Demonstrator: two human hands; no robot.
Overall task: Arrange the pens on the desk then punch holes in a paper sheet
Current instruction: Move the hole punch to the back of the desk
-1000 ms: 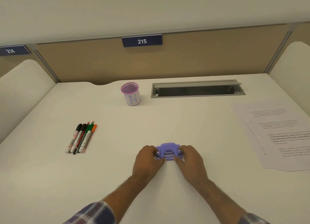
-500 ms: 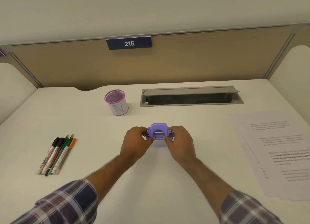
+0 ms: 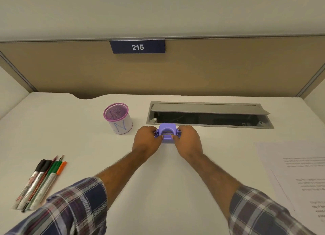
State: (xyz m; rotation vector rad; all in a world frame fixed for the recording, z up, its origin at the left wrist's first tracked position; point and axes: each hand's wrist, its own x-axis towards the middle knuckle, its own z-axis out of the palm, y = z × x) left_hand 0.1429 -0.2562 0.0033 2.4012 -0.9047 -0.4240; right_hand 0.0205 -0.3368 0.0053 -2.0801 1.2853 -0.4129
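Note:
A small purple hole punch (image 3: 167, 132) sits on the white desk (image 3: 158, 182), just in front of the grey cable tray. My left hand (image 3: 145, 141) grips its left end and my right hand (image 3: 188, 141) grips its right end. Several pens and markers (image 3: 41, 181) lie side by side at the desk's left front. Printed paper sheets (image 3: 299, 178) lie stacked at the right edge. A pink mesh pen cup (image 3: 118, 118) with a white label stands empty, left of the punch.
An open grey cable tray (image 3: 209, 116) is set into the desk at the back. A tan partition with a sign reading 215 (image 3: 137, 47) rises behind the desk. White side panels flank both sides.
Both hands have slid the hole punch away from me, from the desk's front toward the cable tray. The pens, cup and paper lie where they were.

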